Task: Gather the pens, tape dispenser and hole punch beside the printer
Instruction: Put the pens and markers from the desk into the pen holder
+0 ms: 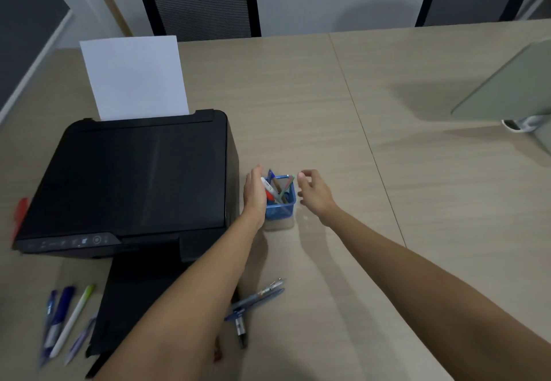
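Observation:
A blue mesh pen cup (281,209) with several pens in it stands on the desk just right of the black printer (131,181). My left hand (255,191) lies flat against the cup's left side, fingers together. To the cup's right, a small gap away, my right hand (314,191) hovers with curled, parted fingers and holds nothing. Loose pens (256,298) lie near the front, right of the printer's output tray. Several more pens (64,321) lie at the front left. No tape dispenser or hole punch can be made out.
White paper (134,76) stands in the printer's rear feed. A red object (21,213) peeks out at the printer's left. A grey-green monitor back and its stand (512,88) occupy the right. A black mesh chair (199,2) sits behind the desk (417,201).

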